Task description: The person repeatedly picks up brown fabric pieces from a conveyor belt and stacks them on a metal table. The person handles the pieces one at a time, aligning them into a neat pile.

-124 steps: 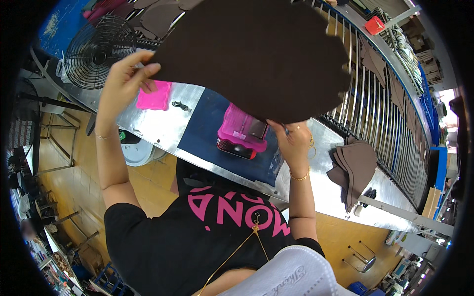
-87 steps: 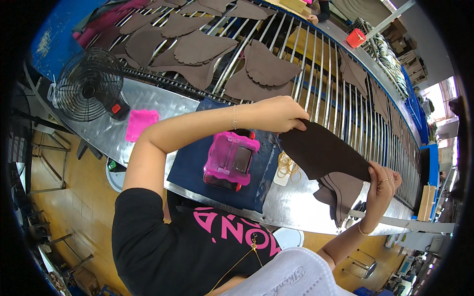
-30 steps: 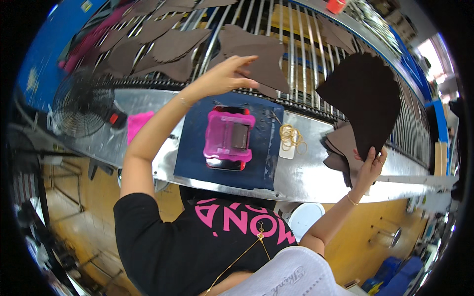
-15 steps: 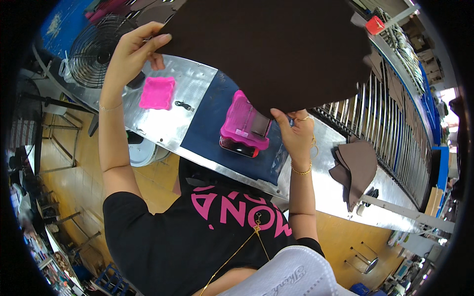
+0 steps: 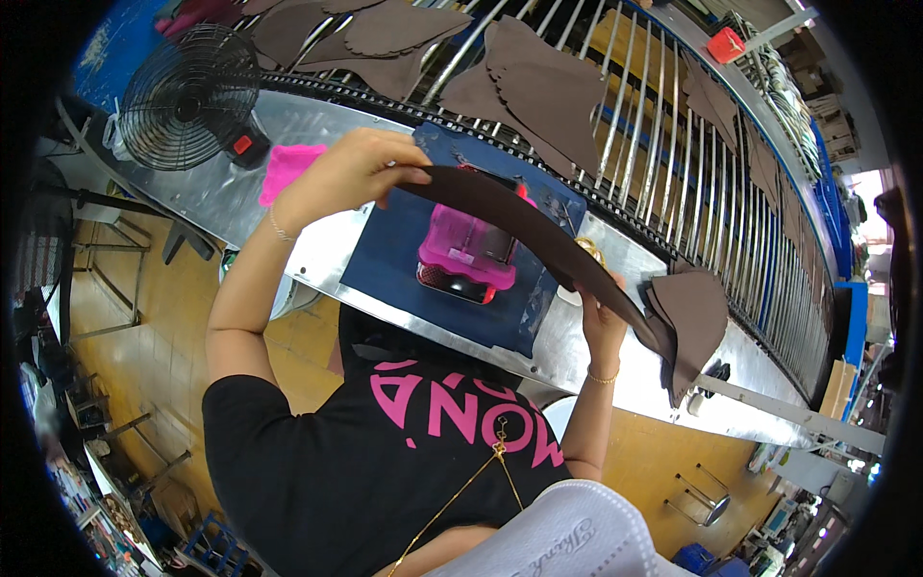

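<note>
A dark brown cut panel (image 5: 524,219), sheet-like and smooth, arcs across the space above the worktable, seen almost edge-on. My left hand (image 5: 361,168) pinches its left end between thumb and fingers. Lower down on the right, my right hand (image 5: 603,322) grips the panel near its other end, some fingers hidden behind it. Under the panel lies a pink scalloped tray (image 5: 447,236) with a small dark flat item in it. The tray rests on a black and red object (image 5: 457,287), whose kind I cannot make out, on a dark blue mat (image 5: 380,260).
Behind the table runs a rack of metal bars (image 5: 635,144) carrying brown cut panels (image 5: 538,87). More brown panels (image 5: 694,308) lie stacked at right. A black wire fan (image 5: 190,101) stands at left, near a second pink piece (image 5: 286,171). A stool (image 5: 710,505) is on the floor.
The panel has come down and tipped from a broad raised face to nearly edge-on, uncovering the rack. My left hand moved right and down; my right hand moved lower and slightly right.
</note>
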`<state>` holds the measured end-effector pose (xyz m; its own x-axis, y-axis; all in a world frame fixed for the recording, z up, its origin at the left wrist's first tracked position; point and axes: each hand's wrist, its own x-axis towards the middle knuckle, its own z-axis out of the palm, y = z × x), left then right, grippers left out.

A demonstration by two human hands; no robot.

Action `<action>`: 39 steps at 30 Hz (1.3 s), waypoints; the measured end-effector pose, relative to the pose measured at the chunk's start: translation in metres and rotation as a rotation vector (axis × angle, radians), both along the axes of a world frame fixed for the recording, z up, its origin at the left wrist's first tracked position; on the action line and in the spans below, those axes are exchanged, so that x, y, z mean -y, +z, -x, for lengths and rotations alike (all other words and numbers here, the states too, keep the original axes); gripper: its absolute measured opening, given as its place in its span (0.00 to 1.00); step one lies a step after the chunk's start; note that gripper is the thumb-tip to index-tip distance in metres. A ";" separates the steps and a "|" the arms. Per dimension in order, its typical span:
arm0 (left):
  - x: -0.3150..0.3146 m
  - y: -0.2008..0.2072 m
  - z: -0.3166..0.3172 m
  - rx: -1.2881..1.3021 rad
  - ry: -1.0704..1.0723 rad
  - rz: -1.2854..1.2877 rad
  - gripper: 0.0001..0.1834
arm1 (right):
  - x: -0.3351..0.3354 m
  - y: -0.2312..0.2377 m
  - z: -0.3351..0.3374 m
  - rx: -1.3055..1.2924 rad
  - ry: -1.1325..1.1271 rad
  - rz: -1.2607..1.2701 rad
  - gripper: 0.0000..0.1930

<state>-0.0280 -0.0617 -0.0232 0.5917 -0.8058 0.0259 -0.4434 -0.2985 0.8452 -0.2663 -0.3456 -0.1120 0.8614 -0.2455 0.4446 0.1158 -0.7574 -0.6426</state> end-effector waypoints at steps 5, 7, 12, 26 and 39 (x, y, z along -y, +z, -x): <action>0.053 -0.012 0.008 0.303 -0.279 0.094 0.06 | 0.024 -0.026 0.062 0.045 -0.227 -0.271 0.11; 0.072 -0.008 0.016 0.342 -0.344 0.078 0.08 | 0.030 -0.009 0.087 0.070 -0.409 -0.423 0.10; 0.128 -0.012 0.044 0.634 -0.621 -0.009 0.18 | 0.074 0.032 0.146 0.358 -0.870 -0.415 0.08; 0.193 0.018 -0.022 0.088 -0.346 0.075 0.12 | 0.086 0.184 0.033 -0.082 -0.473 0.777 0.17; 0.182 -0.150 -0.303 -0.748 0.727 0.859 0.32 | 0.093 0.118 0.010 -0.257 -0.666 0.425 0.10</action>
<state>0.2749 -0.2439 -0.1734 0.9678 -0.1988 -0.1547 0.2330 0.4737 0.8493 -0.2761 -0.4386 0.0064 0.6824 -0.5958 0.4235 -0.5545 -0.7994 -0.2312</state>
